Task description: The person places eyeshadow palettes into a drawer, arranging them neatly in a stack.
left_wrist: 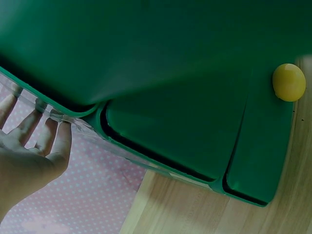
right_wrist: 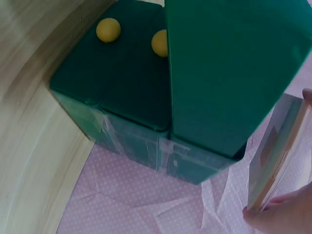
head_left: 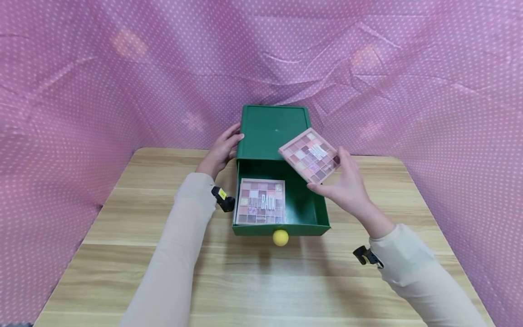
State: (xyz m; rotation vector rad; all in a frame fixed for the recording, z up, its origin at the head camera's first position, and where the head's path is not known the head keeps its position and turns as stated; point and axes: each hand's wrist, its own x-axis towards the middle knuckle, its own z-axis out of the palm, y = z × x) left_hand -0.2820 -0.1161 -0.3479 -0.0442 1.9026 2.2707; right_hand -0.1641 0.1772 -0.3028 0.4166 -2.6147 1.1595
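A green drawer unit [head_left: 269, 127] stands on the table, its top drawer [head_left: 301, 213] pulled out towards me. At the unit's left side, my left hand [head_left: 222, 150] rests its fingertips on the clear side panel, also seen in the left wrist view. My right hand [head_left: 351, 188] pinches a square eyeshadow palette [head_left: 304, 152] by its edges, thumb near the front corner. That palette is tilted above the drawer's right half. Inside the drawer's left half lies a second eyeshadow palette [head_left: 253, 193] with "BACK" on its lid.
A round yellow knob [head_left: 280, 238] juts from the drawer front. Lower drawers with yellow knobs [right_wrist: 108, 30] show in the right wrist view. Pink dotted cloth [head_left: 184, 81] hangs behind and beside the wooden table [head_left: 147, 218].
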